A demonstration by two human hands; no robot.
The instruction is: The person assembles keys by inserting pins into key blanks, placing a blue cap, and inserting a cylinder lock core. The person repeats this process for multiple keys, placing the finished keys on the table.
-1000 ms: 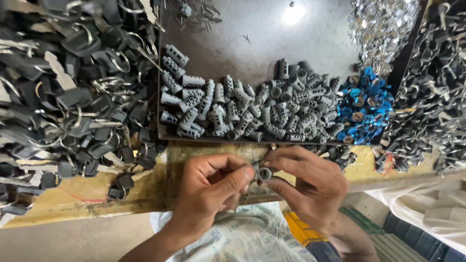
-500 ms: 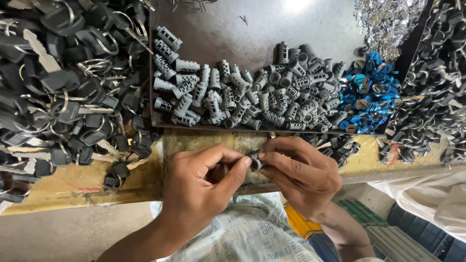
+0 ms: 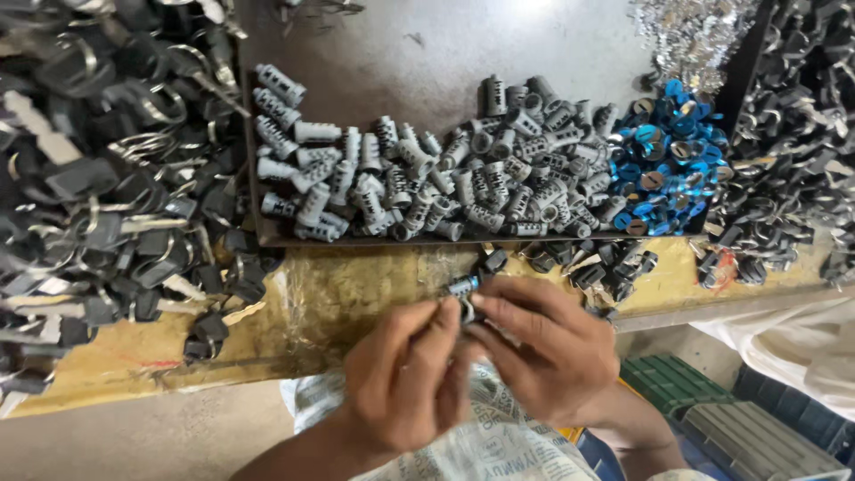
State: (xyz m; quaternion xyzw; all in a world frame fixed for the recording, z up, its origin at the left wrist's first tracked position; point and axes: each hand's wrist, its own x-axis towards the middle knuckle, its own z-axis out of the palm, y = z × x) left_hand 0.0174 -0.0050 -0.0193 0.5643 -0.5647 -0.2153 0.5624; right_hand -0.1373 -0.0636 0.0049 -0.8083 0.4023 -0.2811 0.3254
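My left hand [image 3: 405, 374] and my right hand [image 3: 543, 343] meet over the front edge of a yellowish wooden bench [image 3: 356, 303]. Together they pinch a small grey lock cylinder [image 3: 463, 287] at the fingertips, with a metal ring or key part just below it, mostly hidden by my fingers. Beyond them a dark tray [image 3: 427, 53] holds a heap of grey lock cylinders [image 3: 427, 178] and a cluster of blue round caps [image 3: 663, 165].
A big pile of black-headed keys on rings [image 3: 98, 196] covers the left. More black keys [image 3: 793, 134] lie at the right, shiny metal bits [image 3: 690, 31] at the back. A printed white sack [image 3: 508, 445] lies on my lap; green and grey crates [image 3: 712, 410] stand lower right.
Both hands have stayed together on the cylinder, working it between the fingertips. The view has shifted slightly, so the tray sits a little lower in the frame.
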